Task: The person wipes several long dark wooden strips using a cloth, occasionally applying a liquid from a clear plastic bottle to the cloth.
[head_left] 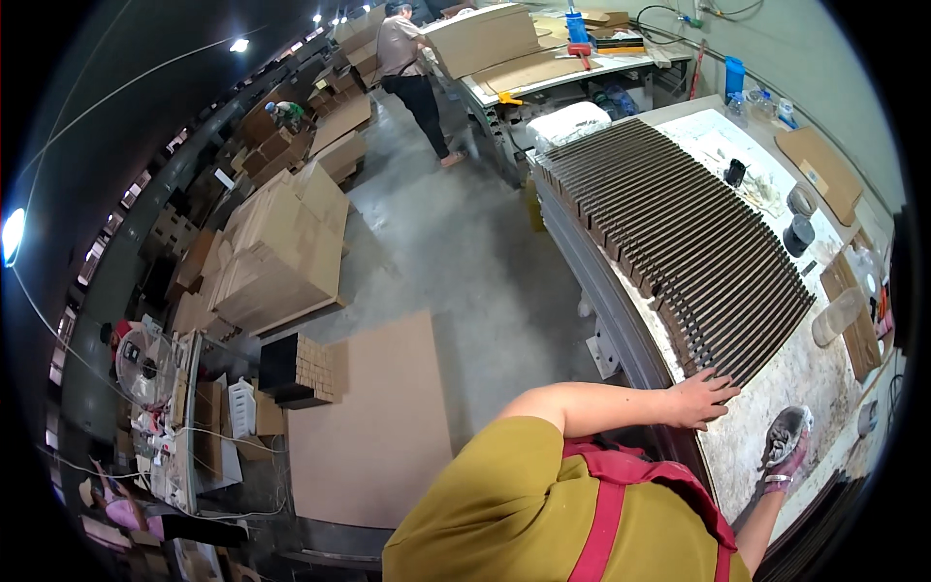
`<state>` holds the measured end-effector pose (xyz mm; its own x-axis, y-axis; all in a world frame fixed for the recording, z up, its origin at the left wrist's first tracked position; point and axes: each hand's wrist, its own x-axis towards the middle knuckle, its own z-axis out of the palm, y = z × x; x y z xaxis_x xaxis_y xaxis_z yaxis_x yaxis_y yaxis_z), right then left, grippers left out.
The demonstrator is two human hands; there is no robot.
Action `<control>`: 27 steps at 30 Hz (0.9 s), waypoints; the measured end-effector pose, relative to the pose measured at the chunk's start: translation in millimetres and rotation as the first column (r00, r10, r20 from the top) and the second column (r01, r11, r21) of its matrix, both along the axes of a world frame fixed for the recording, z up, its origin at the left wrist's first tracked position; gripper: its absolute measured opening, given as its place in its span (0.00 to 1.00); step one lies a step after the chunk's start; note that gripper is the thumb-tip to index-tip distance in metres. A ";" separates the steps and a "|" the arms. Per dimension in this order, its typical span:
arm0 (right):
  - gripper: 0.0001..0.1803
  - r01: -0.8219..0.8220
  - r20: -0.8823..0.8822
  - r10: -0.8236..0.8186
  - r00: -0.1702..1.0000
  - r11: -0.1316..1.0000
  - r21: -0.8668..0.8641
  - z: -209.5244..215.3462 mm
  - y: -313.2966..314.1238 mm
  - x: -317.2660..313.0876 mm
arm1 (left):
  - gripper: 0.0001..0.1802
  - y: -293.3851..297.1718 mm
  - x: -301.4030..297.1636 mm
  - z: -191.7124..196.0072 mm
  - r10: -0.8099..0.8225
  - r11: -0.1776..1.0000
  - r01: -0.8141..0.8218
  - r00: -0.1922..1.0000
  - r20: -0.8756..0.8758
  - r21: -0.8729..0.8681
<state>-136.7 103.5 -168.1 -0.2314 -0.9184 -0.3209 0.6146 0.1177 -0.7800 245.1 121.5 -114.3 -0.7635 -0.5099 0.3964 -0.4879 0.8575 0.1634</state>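
My left hand (700, 400), fingers spread, rests at the near end of a long row of dark narrow strips (679, 233). The strips lie side by side on the workbench (713, 451), their brown edges forming a curved bank. Its fingertips touch the closest strips. Off to the right and nearer to me, my right hand (787, 466) is closed on a small grey oval container (788, 425) with crumpled pale material inside. That hand looks purplish, from a glove or stain, and a band circles the wrist. The exact kind of container is unclear.
Small jars (799, 235), a clear plastic cup (838, 316) and a cardboard piece (819, 175) line the bench's right side. Stacked boards (281, 252) stand across the aisle. A large brown sheet (373, 427) lies left of me. A person (412, 82) stands at another table.
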 end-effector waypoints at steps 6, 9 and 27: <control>0.27 0.036 0.055 -0.039 0.998 0.998 0.045 31.7 6.8 29.9 | 0.38 3.0 -6.5 7.5 0.129 0.984 -0.143 0.984 -0.122 -0.110; 0.27 0.023 0.115 -0.031 0.993 0.998 0.064 33.9 1.8 33.7 | 0.37 -4.4 -4.6 8.2 0.141 0.978 -0.157 0.983 -0.118 -0.140; 0.23 -0.237 0.159 0.246 0.956 0.969 -0.073 6.9 -77.9 -20.0 | 0.32 4.8 -22.1 23.7 0.280 0.960 -0.276 0.950 -0.136 0.049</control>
<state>-156.7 25.6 -161.2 0.0517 -0.9570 -0.2855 0.6939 0.2400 -0.6789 223.0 126.3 -90.7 -0.5281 -0.7067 0.4709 -0.6765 0.6853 0.2698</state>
